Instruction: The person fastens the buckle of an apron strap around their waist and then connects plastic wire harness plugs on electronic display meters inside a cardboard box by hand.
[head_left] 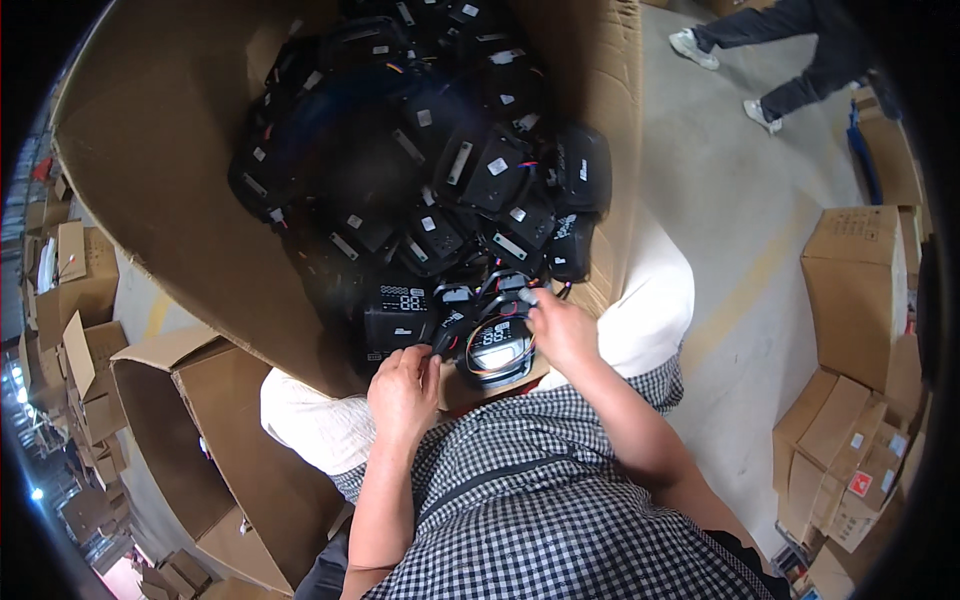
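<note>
In front of me stands a large cardboard box (170,200) heaped with black plastic display units (490,165) trailing thin coloured wires. At its near edge one display unit (500,350) lies face up, its glossy front catching the light and a loop of wires (470,345) across it. My right hand (565,332) is closed, thumb and fingers pinching a small pale connector plug (527,296) just above this unit. My left hand (405,390) rests at the box's near edge, fingers curled together beside another display unit (400,318); what they grip is hidden.
An open cardboard box (225,440) stands at my left, with more boxes (90,340) beyond it. Stacked cartons (850,300) line the right side. At the upper right, a person in dark trousers (770,30) is on the grey floor (740,180).
</note>
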